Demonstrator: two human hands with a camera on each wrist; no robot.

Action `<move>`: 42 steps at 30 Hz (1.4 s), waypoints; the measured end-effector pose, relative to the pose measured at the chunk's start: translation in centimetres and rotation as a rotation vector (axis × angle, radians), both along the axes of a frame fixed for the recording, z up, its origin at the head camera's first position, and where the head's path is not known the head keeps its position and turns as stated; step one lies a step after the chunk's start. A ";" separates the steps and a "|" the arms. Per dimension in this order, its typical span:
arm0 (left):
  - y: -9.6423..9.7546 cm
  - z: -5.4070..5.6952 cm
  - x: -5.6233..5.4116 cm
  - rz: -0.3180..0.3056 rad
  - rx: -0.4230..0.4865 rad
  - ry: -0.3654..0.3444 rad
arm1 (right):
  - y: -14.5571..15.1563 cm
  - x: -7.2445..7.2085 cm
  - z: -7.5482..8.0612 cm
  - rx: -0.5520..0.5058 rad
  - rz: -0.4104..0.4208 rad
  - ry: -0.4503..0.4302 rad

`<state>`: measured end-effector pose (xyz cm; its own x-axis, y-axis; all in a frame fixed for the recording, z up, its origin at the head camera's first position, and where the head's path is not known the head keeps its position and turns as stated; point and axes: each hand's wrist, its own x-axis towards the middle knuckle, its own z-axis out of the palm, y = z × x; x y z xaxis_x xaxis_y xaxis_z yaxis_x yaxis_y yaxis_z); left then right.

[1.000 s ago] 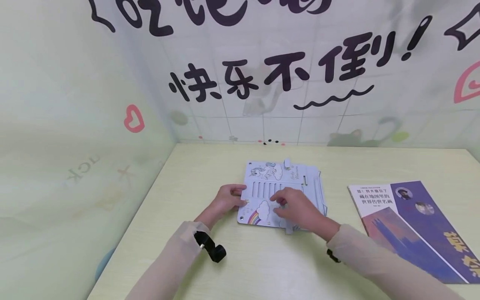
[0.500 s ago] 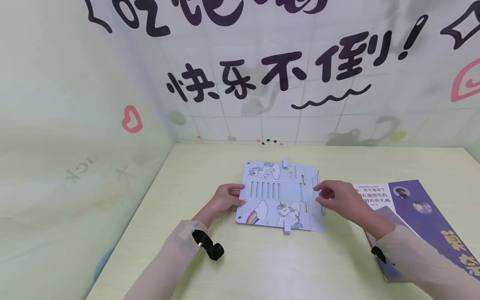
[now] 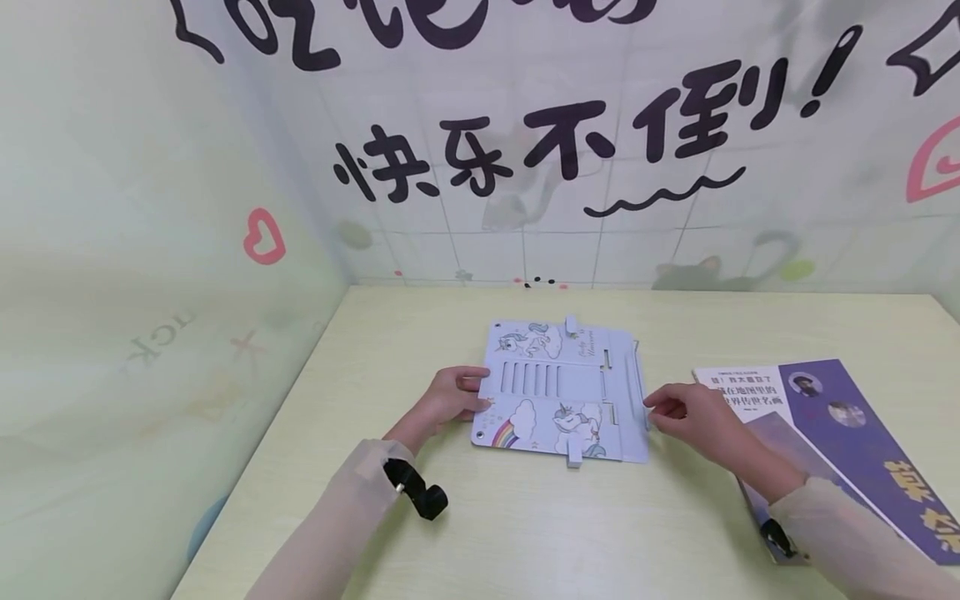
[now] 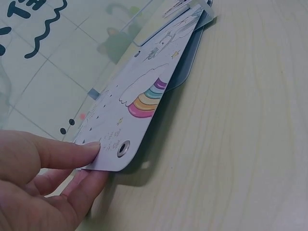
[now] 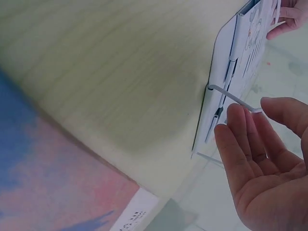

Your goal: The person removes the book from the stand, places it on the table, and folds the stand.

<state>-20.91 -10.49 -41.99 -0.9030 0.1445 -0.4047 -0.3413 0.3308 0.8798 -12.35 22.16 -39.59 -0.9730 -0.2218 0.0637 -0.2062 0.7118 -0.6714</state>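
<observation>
A pale folding book stand (image 3: pixel 581 383) with unicorn, cloud and rainbow drawings lies at the middle of the table. Its left edge is pinched by my left hand (image 3: pixel 450 395), thumb on the printed face and fingers beneath, as the left wrist view shows near the metal eyelet (image 4: pixel 123 148). At the stand's right edge, my right hand (image 3: pixel 697 419) pinches the end of a thin wire bracket (image 5: pixel 233 97) between thumb and fingertips. That bracket sticks out from the panel in the right wrist view. Two small clips (image 3: pixel 574 451) sit on the near and far edges.
A purple and white book (image 3: pixel 832 425) lies flat to the right, partly under my right forearm. A printed curtain (image 3: pixel 480 242) stands behind the table (image 3: pixel 525 533) and another along its left side.
My right hand has moved right, from over the stand's middle to its right edge, and now holds the wire bracket. The left hand has kept its grip on the left edge.
</observation>
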 end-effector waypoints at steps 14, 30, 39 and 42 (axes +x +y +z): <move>-0.3 -0.3 0.4 0.018 0.024 -0.005 | 0.2 -0.4 -0.8 -0.103 -0.035 -0.034; -0.2 -0.3 0.0 0.023 0.031 -0.011 | 0.2 -1.4 -0.6 -0.051 0.002 -0.027; -0.1 -0.4 -0.2 0.012 0.023 -0.008 | -0.1 -1.6 -0.5 -0.025 0.039 -0.018; -0.1 -0.3 -0.2 0.014 0.015 -0.007 | -0.3 -1.8 -0.3 -0.020 0.057 -0.020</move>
